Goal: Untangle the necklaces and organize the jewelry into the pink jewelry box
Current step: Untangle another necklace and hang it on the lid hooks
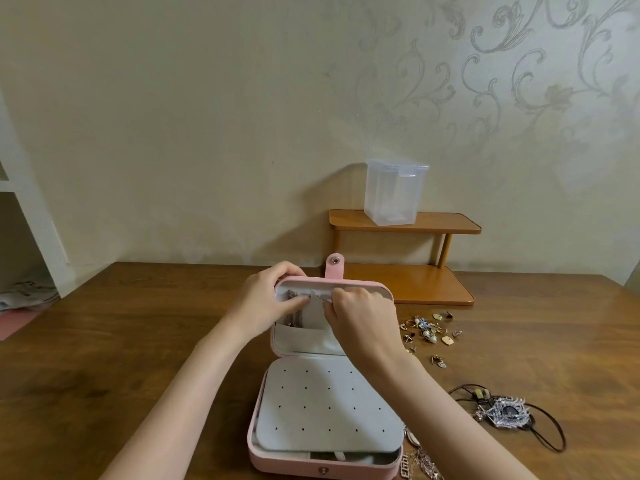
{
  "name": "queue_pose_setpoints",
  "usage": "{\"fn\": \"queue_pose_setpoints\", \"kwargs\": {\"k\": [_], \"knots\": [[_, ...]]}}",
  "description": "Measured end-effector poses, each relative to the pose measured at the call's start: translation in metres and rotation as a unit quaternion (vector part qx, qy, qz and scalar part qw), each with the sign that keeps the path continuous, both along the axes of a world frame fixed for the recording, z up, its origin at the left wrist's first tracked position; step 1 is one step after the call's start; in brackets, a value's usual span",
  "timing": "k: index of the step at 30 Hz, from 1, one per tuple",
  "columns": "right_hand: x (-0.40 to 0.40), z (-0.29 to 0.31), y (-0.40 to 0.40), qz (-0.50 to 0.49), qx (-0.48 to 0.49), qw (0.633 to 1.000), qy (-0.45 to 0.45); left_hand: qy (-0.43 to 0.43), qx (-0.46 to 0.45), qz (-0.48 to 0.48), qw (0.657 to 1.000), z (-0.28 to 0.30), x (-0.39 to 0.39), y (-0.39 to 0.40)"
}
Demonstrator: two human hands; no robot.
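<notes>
The pink jewelry box (257, 434) lies open on the wooden table, its lid standing up at the back. A grey earring panel (325, 407) with small holes covers the base. A silver chain necklace (294, 313) hangs inside the lid, running down into the lid's pocket. My left hand (268, 299) grips the lid's top left edge, its thumb pressing the chain near the hooks. My right hand (360, 315) pinches something small at the hooks inside the lid; what it pinches is hidden by the fingers.
Loose earrings and pendants (427, 332) lie right of the box. A dark cord necklace with a sparkly pendant (509, 414) lies at the right front, more chains (420, 462) by the box's front corner. A wooden two-tier shelf (405, 282) with a clear plastic container (393, 192) stands behind.
</notes>
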State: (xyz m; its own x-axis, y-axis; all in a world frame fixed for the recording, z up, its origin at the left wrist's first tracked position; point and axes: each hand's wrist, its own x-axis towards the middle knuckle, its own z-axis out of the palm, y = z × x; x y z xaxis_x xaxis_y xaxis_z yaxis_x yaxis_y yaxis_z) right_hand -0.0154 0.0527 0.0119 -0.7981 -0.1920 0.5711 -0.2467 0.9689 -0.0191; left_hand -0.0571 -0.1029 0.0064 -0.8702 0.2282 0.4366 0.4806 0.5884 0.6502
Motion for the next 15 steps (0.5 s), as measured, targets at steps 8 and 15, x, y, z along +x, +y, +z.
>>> {"fn": "queue_pose_setpoints", "kwargs": {"k": [8,15], "knots": [[0.011,-0.012,-0.009,0.082,0.073,0.993,-0.043,0.132,-0.033,0.035,0.99,-0.025,0.008,0.013],[0.018,-0.002,-0.011,0.119,0.058,0.991,-0.007,0.138,-0.012,0.025,0.99,-0.029,0.013,0.014]]}}
